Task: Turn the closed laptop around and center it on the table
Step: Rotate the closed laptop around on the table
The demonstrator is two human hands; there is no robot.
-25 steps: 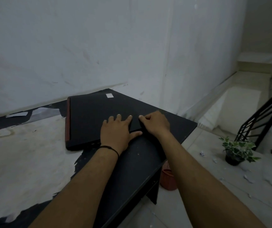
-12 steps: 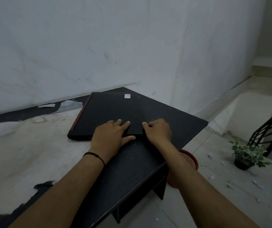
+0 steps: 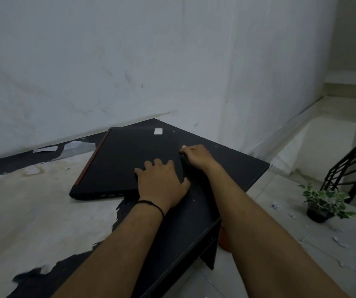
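Note:
A closed black laptop [image 3: 125, 160] with a red strip along its left edge and a small white sticker on the lid lies flat near the table's far right corner, turned at an angle. My left hand [image 3: 162, 186] lies flat on the lid's near right corner, fingers spread. My right hand [image 3: 196, 157] grips the laptop's right edge with curled fingers. The table [image 3: 226, 168] is black with its pale covering torn and peeling.
A white wall runs close behind the table. On the floor to the right stand a small potted plant [image 3: 323, 201] and a black railing [image 3: 353, 164]. An orange basket [image 3: 223, 235] peeks from under the table's right edge. Paper scraps litter the floor.
The laptop has rotated on the table, its red edge swinging away to the upper left. My right hand slid up the right edge; my left hand stayed on the lid.

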